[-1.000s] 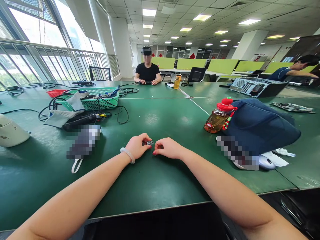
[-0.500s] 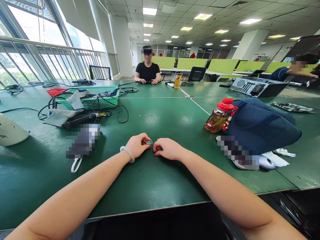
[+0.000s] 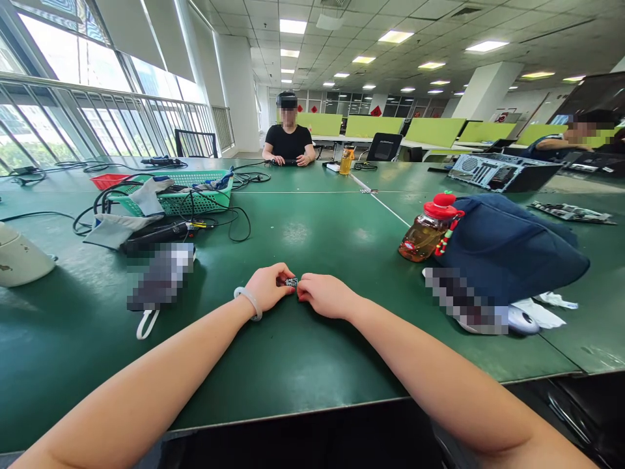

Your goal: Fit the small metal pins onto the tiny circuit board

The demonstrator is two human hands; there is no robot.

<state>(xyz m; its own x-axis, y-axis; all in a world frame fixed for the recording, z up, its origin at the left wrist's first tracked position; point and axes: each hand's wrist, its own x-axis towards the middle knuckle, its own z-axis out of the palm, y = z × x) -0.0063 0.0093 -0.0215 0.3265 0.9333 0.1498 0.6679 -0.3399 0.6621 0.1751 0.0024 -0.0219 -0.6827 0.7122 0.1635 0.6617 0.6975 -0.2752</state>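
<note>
Between the thumb and fingers of my left hand [image 3: 267, 288] is a small dark piece with pale markings [image 3: 291, 282], perhaps a little circuit board; it is too small to name surely. A pale bangle [image 3: 248, 303] circles that wrist. My right hand [image 3: 323, 294] is closed in a pinch right beside the piece, its fingertips at or against the piece's right end. Whatever those fingertips hold, if anything, is hidden. Both hands are just over the green tabletop [image 3: 293, 352], near its front edge.
To the left are a blurred phone-like object [image 3: 163, 277], a green basket [image 3: 205, 202] with cables and gloves, and a white container [image 3: 22, 254]. On the right stand a red-lidded bottle [image 3: 422, 238], a navy bag [image 3: 508, 251] and a computer case [image 3: 502, 172]. A person [image 3: 289, 143] sits opposite.
My right hand has moved slightly left, closing the small gap to the piece in my left hand. The left hand has hardly moved and keeps its hold.
</note>
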